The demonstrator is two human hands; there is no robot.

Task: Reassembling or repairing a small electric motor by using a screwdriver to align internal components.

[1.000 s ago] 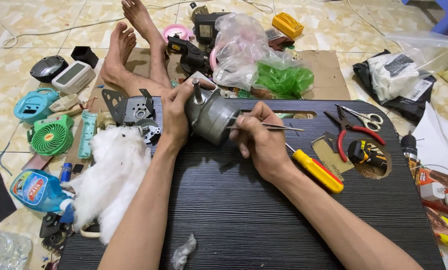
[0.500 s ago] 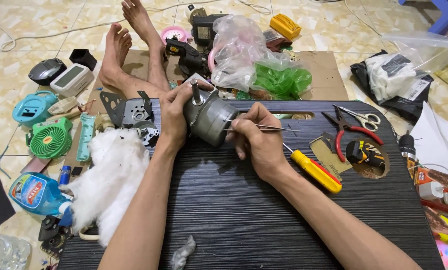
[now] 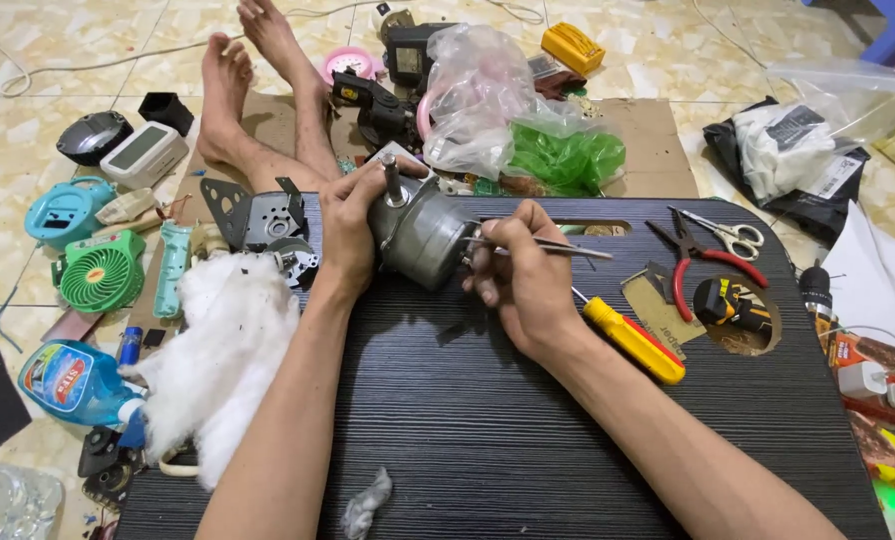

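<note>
Grey metal makes up the motor housing (image 3: 423, 232), which is held at the far left part of the black wood-grain lap board (image 3: 528, 420), its shaft pointing up and away. The housing is clasped from the left by the left hand (image 3: 353, 225), fingers curled over the top near the shaft. A pair of thin metal tweezers (image 3: 543, 245) is pinched in the right hand (image 3: 523, 280), with the tips laid against the right side of the housing and the long end pointing to the right. Just beside the right wrist, a yellow-handled screwdriver (image 3: 636, 342) is seen lying on the board. Further right, red-handled pliers (image 3: 693, 262) and small scissors (image 3: 728, 232) are laid on the board, near a small black and yellow tape measure (image 3: 726, 302). A mass of white stuffing (image 3: 223, 350) is spread along the board's left edge, touching the left forearm. On the floor to the left, a green handheld fan (image 3: 100, 272) and a blue bottle (image 3: 73, 383) can be made out, and a clear plastic bag (image 3: 488, 95) is set beyond the board.
</note>
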